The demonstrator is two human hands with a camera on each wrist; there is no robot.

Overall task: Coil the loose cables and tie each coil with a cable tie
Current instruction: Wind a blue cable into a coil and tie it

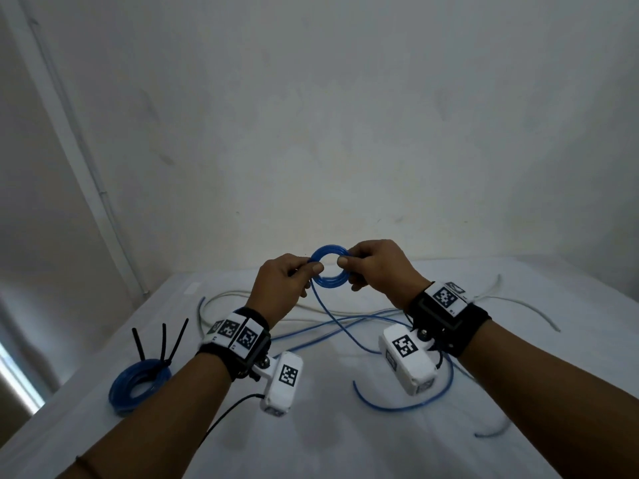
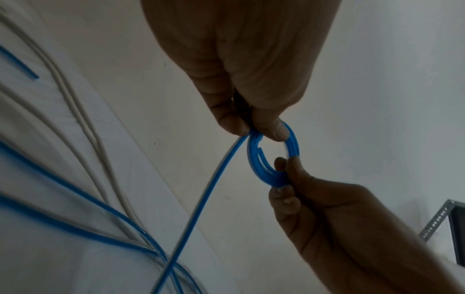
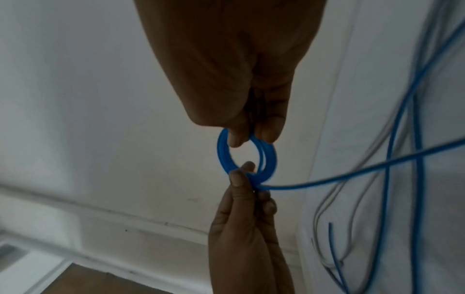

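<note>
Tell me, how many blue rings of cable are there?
2. One small blue coil is held up between the left hand and right hand. One bigger tied coil lies on the table, at the left.

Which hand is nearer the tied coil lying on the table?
Left. The left hand is up at the held coil, right of the tied coil; the right hand is farther right.

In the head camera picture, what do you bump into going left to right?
Tied blue coil with black cable ties → left hand → small blue coil held by both hands → right hand → white cable.
</note>
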